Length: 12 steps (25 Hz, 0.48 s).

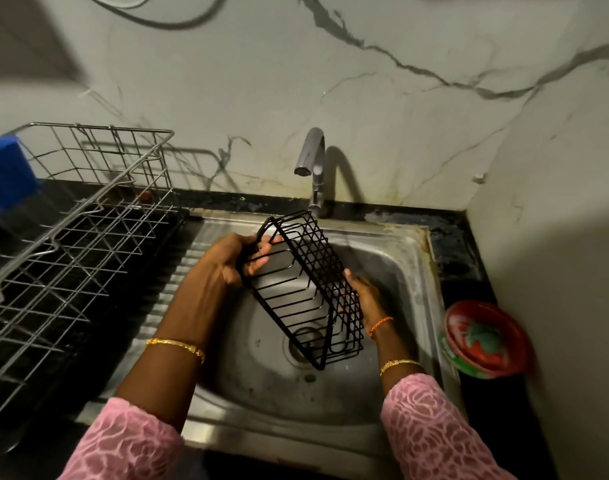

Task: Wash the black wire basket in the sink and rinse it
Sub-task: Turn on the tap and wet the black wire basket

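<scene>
Basket [304,289] is held tilted over the sink [412,271], clear of the bowl floor, far end up near the tap [311,157], near end down over the drain [304,342]. Open side is turned left, mesh base turned right.

Left hand [239,259] is closed on the rim at the far left corner, fingers [261,252] hooked through the wires. Judged to be the carrying grip: weight is taken there and the tilt is set from it.

Right hand [365,299] is laid against the outside of the mesh, partly hidden behind the wires. Whether it is gripping or only pressed flat cannot be told. Nothing like a sponge is seen in it. Likely used as a brace or for rubbing the mesh.

No water is seen running from the tap. Tilt is judged deliberate: spout is roughly above the raised end, so water would run down the length of the wires and off into the drain.

Stage is judged as washing or pre-rinse; suds are not visible, so progress cannot be pinned down.

Also noted: rack [88,216] on the bench [458,251] to the left, a probable drop-off point once rinsed. Red dish [486,337] sits on the bench right of the sink, well apart from the basket.

Risk: wet wire slipping in a one-corner grip.
</scene>
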Available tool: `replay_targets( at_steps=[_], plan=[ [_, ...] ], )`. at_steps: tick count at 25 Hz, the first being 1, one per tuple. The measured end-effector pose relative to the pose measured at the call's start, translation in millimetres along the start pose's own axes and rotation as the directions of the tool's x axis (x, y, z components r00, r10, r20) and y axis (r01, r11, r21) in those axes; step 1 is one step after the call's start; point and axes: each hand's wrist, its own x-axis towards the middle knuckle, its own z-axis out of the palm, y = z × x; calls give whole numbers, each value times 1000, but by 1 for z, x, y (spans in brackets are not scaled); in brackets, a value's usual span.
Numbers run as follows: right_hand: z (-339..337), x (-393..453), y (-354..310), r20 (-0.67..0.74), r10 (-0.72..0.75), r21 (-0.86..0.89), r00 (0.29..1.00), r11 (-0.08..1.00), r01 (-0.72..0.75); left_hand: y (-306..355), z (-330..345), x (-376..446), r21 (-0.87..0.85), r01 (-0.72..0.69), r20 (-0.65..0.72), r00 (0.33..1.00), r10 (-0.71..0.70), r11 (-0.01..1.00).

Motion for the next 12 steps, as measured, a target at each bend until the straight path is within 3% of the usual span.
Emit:
replay_targets(
  at_steps=[4,6,8,12],
  plan=[
    [6,8,-6,-50,-9,-5,999,1000,9,7,-7,-5,-121,30,23,999,-27,992],
    [8,25,-9,-150,-39,-167,988,986,13,9,-11,-9,-76,21,17,1000,-20,997],
    [14,49,-26,-197,-86,-202,977,978,45,10,-12,-11,-19,10,1,1000,-9,1000],
    [59,80,-99,-50,-10,196,999,980,20,4,-12,-6,-13,13,-47,999,-13,1000]
  ],
)
